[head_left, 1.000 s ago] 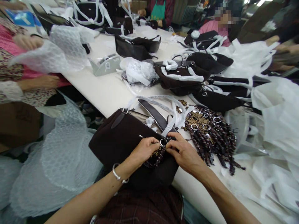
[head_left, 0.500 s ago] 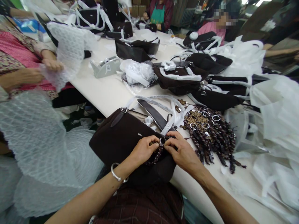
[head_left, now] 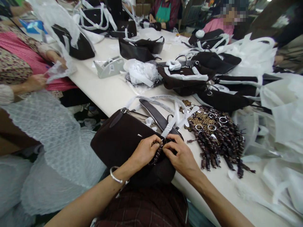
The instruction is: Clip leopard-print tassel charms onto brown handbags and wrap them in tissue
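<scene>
A dark brown handbag [head_left: 118, 135] lies tilted at the table edge against my lap, its top open with white stuffing inside. My left hand [head_left: 144, 153] is closed in a pinch on a bag charm with a braided dark tassel [head_left: 156, 156], by the bag's right end. My right hand [head_left: 183, 156] has thumb and forefinger pinched together right beside it; what lies between those fingertips is hidden. A white-wrapped strip [head_left: 169, 127] runs down to my fingers. To the right is a pile of similar charms [head_left: 205, 123] with leopard-print flowers, metal rings and tassels.
Several dark handbags [head_left: 182, 75] with wrapped straps lie across the white table [head_left: 94, 91]. A grey tape dispenser [head_left: 110, 66] stands beyond my bag. Bubble wrap [head_left: 59, 142] hangs at left, near a co-worker's hands [head_left: 35, 82]. White wrapping sheets [head_left: 286, 104] cover the right side.
The charm's ring, visible between my fingertips before, is now mostly hidden. My hands stay at the same spot. At left, the co-worker's plastic wrap has shifted, revealing a dark bag.
</scene>
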Motion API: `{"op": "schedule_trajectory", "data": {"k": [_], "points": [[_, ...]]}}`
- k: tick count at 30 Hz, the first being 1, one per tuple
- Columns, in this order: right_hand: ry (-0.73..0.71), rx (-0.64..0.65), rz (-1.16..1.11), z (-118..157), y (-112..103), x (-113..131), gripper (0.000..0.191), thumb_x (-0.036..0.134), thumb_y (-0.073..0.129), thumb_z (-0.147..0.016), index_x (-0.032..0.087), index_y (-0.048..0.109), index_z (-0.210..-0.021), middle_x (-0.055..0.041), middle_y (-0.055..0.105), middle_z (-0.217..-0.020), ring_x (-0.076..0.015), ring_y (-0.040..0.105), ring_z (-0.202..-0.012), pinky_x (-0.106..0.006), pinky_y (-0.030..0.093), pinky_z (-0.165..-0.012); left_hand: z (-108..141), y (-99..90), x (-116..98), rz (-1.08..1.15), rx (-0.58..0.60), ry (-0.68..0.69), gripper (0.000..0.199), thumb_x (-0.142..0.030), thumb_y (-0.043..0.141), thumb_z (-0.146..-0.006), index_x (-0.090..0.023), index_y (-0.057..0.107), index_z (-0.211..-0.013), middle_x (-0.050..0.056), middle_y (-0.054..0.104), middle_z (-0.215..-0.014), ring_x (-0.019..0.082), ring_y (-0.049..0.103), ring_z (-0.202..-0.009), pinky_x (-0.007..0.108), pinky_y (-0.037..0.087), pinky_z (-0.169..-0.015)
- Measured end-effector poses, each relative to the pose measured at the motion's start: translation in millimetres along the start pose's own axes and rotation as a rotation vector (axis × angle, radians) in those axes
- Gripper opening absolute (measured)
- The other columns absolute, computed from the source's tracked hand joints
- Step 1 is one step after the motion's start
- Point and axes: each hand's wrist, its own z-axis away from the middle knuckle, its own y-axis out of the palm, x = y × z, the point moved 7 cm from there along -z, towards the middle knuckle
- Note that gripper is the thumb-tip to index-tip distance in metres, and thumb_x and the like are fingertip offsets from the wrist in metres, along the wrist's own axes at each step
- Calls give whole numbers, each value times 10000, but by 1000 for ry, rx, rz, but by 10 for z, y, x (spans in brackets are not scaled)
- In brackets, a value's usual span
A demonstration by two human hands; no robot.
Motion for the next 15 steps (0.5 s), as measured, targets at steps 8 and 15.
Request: {"op": "schedule_trajectory", "data": {"k": [8,15], "points": [[-15,82,0,-30,-33,-19,164,149,589,-831,240,680,-730,-13,570,-1202,-172,628,-945,-335,484,-895,-76,0,167,38,65,-118,191,-190,525,-794,-155,686,-891,12,691,-826,152,608,-751,244,430,-691],[28,37,10,-31,-3,-4,146,195,601,-850,239,685,-738,-22,603,-1137,-186,631,-928,-357,479,-902,-46,-7,120,72,119,-81,178,-181,530,-798,-158,685,-884,-1,679,-803,138,594,-727,229,428,-669]]}}
